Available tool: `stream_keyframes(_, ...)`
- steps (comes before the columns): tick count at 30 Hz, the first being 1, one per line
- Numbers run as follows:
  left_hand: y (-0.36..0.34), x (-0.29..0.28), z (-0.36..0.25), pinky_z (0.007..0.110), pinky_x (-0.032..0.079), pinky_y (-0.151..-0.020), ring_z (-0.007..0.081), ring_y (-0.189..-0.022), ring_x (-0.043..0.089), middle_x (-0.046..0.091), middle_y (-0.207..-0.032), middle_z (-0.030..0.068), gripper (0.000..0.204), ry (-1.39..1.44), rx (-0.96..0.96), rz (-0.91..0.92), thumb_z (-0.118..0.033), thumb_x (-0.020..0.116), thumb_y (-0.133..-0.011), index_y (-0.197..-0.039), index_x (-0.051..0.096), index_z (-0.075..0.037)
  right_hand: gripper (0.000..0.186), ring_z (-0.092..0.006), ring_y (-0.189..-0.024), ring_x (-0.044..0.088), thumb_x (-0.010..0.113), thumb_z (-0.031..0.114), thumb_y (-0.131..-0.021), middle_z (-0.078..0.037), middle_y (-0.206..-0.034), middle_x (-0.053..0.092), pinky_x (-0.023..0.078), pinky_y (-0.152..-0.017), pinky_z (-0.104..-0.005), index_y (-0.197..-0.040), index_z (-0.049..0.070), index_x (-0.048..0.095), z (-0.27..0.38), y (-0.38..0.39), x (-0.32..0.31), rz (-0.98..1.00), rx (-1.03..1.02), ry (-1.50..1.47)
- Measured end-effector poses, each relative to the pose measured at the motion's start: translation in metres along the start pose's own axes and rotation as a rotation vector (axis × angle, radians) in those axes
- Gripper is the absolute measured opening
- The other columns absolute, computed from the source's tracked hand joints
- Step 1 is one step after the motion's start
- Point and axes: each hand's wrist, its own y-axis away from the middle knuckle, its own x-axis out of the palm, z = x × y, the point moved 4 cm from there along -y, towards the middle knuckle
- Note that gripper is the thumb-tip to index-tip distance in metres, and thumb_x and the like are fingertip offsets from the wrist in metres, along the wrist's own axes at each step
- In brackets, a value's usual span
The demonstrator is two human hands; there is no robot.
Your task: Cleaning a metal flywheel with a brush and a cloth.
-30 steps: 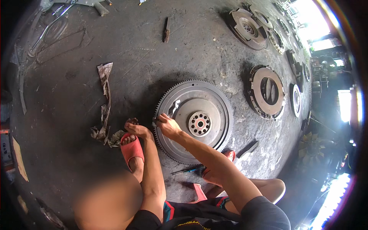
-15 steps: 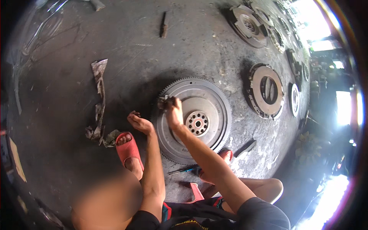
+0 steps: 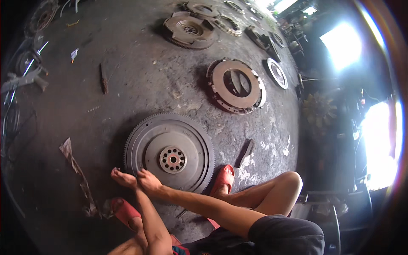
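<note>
A large grey toothed flywheel [image 3: 196, 148], with a ring of holes round its centre, lies flat on the floor before me. My left hand [image 3: 125, 177] is at its lower-left edge, palm partly up, fingers loosely curled and apart, with nothing visible in them. Close beside it, over the rim, my right hand [image 3: 148, 182] has its fingers bent closed; whatever they hold, if anything, is hidden. A crumpled brown rag strip [image 3: 74, 163] lies to the left. A dark flat bar [image 3: 246, 152] rests right of the flywheel.
A clutch cover [image 3: 245, 97] lies beyond the flywheel, with more discs [image 3: 189, 39] and a pale ring [image 3: 278, 75] farther back. My sandalled feet flank the flywheel. Metal parts [image 3: 21, 81] crowd the far left; a fan [image 3: 318, 108] stands at the right near bright openings.
The view has swung rightward. My right hand, earlier raised over the flywheel with a dark wad, has come down beside my left hand; that wad no longer shows.
</note>
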Motion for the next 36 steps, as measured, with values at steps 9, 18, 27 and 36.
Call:
stream_keyframes(9,0.022,0.001,-0.074,0.045,0.042,-0.095,0.0363,-0.107,0.055,0.059,-0.112,0.0228,0.04,-0.096,0.122,-0.004,-0.028,0.04,-0.102,-0.108,0.059,0.007,0.011,-0.0248,-0.097,0.051,0.062,0.016,-0.073,-0.008,-0.093,0.055,0.045,-0.089,-0.0336,-0.076,0.007,0.064,-0.008,0.108,0.011,-0.065,-0.101,0.033)
stream_keyframes(18,0.045,-0.022,-0.107,0.043,0.043,-0.09,0.0332,-0.102,0.057,0.061,-0.111,0.0204,0.035,-0.313,0.372,0.702,-0.029,0.044,-0.101,-0.113,0.055,0.002,0.013,-0.028,-0.109,0.059,0.059,0.018,-0.083,-0.008,-0.109,0.063,0.051,-0.091,-0.0392,-0.086,0.009,0.068,-0.053,0.17,-0.008,0.111,0.075,0.029)
stream_keyframes(27,-0.093,-0.096,-0.294,0.024,0.049,-0.06,0.0144,-0.077,0.065,0.066,-0.096,0.0073,0.029,-0.591,0.134,1.112,-0.027,0.056,-0.098,-0.12,0.055,-0.008,0.019,-0.0295,-0.094,0.07,0.057,0.021,-0.088,-0.01,-0.104,0.069,0.058,-0.077,-0.0425,-0.092,0.012,0.073,-0.079,0.205,-0.049,0.063,0.474,-0.081)
stream_keyframes(36,-0.062,-0.133,-0.369,0.028,0.034,-0.036,0.0091,-0.037,0.043,0.051,-0.051,0.0032,0.03,-0.398,0.572,0.865,-0.017,0.064,-0.095,-0.074,0.054,0.001,0.02,-0.0296,-0.096,0.07,0.07,0.015,-0.077,-0.015,-0.104,0.072,0.057,-0.076,-0.043,-0.095,0.006,0.075,-0.071,0.21,-0.068,0.039,0.735,-0.418)
